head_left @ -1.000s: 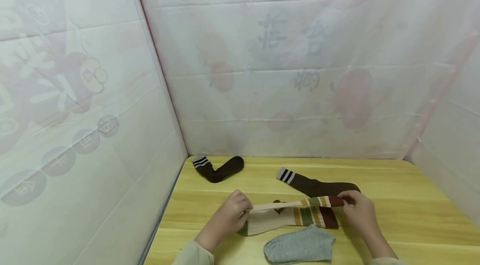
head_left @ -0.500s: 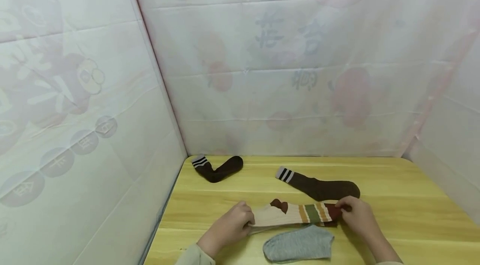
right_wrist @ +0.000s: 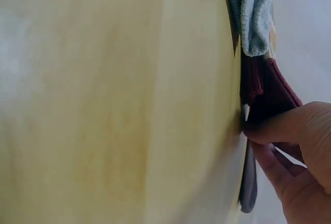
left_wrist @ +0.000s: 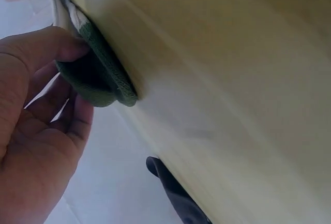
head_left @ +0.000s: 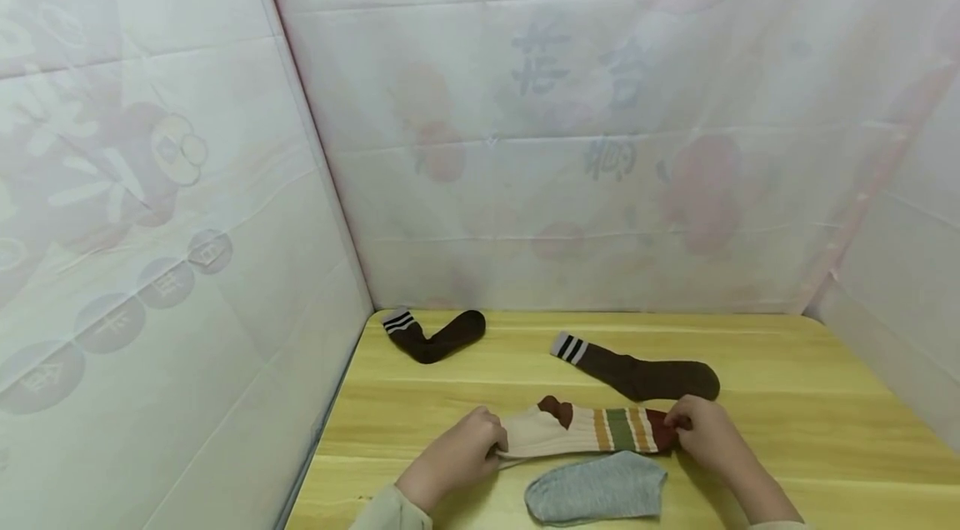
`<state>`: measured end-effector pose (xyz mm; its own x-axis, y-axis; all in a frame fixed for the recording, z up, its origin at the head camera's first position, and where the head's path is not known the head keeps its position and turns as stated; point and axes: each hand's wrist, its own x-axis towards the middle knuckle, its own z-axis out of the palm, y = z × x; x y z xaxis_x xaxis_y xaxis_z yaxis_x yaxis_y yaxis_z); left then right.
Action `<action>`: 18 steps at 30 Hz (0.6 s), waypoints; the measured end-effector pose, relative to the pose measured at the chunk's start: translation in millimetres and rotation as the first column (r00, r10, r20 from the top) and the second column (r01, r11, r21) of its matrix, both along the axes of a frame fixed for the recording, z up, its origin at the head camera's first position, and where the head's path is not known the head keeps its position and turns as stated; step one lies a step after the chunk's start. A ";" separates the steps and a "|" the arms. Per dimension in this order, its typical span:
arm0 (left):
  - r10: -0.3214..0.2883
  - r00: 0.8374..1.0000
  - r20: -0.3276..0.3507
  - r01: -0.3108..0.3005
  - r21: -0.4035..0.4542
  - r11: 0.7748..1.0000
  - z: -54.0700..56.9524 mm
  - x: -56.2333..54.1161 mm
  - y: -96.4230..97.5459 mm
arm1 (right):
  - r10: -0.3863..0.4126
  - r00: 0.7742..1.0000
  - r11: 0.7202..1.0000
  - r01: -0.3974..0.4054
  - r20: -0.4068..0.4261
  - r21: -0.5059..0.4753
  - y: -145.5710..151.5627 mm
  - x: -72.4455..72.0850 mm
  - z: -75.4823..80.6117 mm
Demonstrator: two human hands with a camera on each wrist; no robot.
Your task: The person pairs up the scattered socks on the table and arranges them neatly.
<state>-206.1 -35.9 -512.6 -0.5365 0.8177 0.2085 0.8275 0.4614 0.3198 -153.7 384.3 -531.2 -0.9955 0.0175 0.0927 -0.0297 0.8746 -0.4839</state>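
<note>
A cream sock (head_left: 525,432) with green and orange stripes, a brown heel and a dark red cuff lies over a matching sock, mostly hidden beneath it. My left hand (head_left: 467,447) pinches the toe end of the upper sock, whose green toe (left_wrist: 101,74) shows in the left wrist view. At the other end, my right hand (head_left: 707,434) pinches the dark red cuff (right_wrist: 278,90) between thumb and fingers. Just in front of the striped pair lies a short grey sock (head_left: 596,488).
Behind the striped pair lies a dark brown sock (head_left: 637,374) with a striped cuff. A similar brown sock (head_left: 435,338), bent, lies at the back left of the wooden table (head_left: 810,397). Printed curtains (head_left: 480,205) close off the back and sides.
The upper striped sock was held raised and narrow; both hands have lowered it flat over the lower one, its heel now at the back edge. The other socks stay put.
</note>
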 end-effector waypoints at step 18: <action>0.018 0.938 0.346 -0.027 0.022 0.999 9.6 -0.4 0.2 | 0.135 0.956 0.989 -0.114 0.260 -0.095 -6.6 -3.9 29.4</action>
<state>-206.6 -35.8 -502.9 -0.5978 0.8012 0.0279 0.6531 0.4665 0.5965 -157.6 377.7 -501.8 -0.9789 -0.1114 -0.1713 0.0028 0.8311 -0.5561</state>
